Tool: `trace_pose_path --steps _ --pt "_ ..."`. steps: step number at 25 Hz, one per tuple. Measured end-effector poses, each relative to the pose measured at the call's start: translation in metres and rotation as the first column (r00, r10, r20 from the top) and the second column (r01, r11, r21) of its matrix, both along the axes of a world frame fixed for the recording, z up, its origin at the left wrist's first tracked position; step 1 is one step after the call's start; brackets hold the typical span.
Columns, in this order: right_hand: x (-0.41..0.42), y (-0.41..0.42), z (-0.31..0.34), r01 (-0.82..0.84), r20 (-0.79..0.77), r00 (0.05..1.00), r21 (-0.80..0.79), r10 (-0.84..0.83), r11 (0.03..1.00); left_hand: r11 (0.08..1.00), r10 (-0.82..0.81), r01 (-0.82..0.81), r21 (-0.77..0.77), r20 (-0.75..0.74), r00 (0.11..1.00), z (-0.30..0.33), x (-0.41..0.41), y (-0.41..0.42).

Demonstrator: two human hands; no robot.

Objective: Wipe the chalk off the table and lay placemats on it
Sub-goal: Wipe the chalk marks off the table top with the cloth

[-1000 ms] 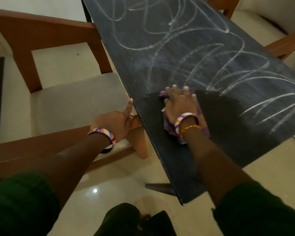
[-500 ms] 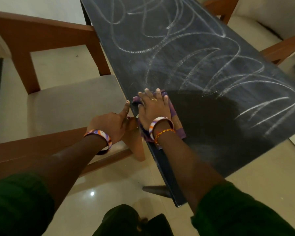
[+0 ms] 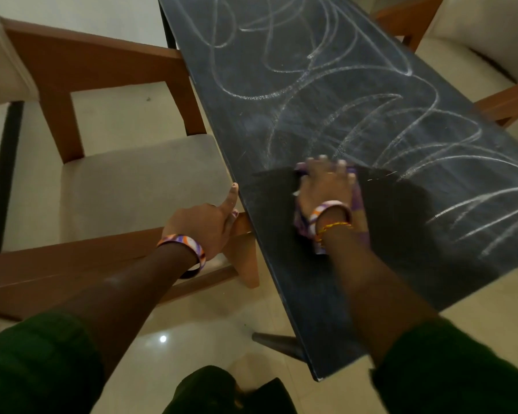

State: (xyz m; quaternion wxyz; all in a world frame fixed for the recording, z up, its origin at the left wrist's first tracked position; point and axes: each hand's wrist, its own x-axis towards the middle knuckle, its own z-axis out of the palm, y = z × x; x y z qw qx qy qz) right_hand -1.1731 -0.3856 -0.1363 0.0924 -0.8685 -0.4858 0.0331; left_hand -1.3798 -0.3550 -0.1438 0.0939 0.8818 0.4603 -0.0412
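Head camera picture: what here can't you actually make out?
- Purple cloth: mostly hidden under the right hand; head view.
- Dark chalk-scribbled table: far end cut off by the top edge.
- Left hand fingers: curled behind the table edge, grip unclear.
- Placemats: none in view.
- Right fingertips: motion-blurred.

Dark table [image 3: 281, 294], chalk scrawls [image 3: 326, 73], purple cloth [image 3: 358, 201] flat on top.

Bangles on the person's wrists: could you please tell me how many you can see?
3: a striped bangle on the left wrist, another striped bangle on the right wrist, and a thin gold-orange bangle just behind it. None seems hidden.
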Motion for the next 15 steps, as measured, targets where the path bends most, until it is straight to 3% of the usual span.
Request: trace_pose_path --steps 3,5,7,11,13,15 --pt "-0.064 0.013 -0.002 -0.321 -0.060 0.945 0.009 0.321 0.947 0.999 0.011 -0.011 -0.048 0.006 1.000 0.003 0.000 -0.001" --pt "-0.030 0.013 -0.001 -0.248 -0.026 0.969 -0.028 0.247 0.968 0.999 0.009 -0.009 -0.044 0.004 1.000 0.004 -0.001 -0.002" --pt "0.027 -0.002 0.002 -0.018 0.012 1.000 -0.037 0.019 0.999 0.999 0.007 -0.007 -0.031 0.008 1.000 0.004 -0.001 -0.002" --pt "0.091 -0.034 0.019 0.334 -0.063 0.939 -0.058 -0.337 0.941 1.000 -0.004 0.004 -0.027 -0.002 1.000 0.003 -0.001 -0.001" --pt "0.066 -0.021 0.016 0.284 -0.043 0.957 -0.051 -0.286 0.957 1.000 -0.007 0.007 -0.027 -0.005 1.000 0.003 0.000 -0.001" --pt "0.014 0.002 0.005 0.049 -0.012 0.999 -0.035 -0.049 0.998 1.000 -0.012 0.012 -0.021 -0.010 1.000 0.004 0.001 -0.002"
